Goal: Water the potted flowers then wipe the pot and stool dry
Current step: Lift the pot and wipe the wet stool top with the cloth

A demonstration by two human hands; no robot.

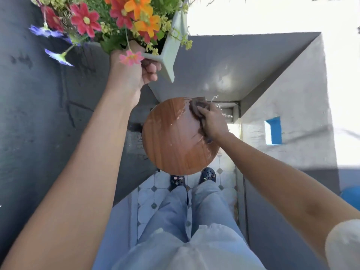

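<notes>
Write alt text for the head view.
Seen from above, the right hand presses a dark cloth on a wet round wooden stool, while the left hand holds a pale pot of colourful flowers above it.

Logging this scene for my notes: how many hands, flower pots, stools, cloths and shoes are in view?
Hands: 2, left hand and right hand
Flower pot: 1
Wooden stool: 1
Cloth: 1
Shoes: 2
Total: 7
</notes>
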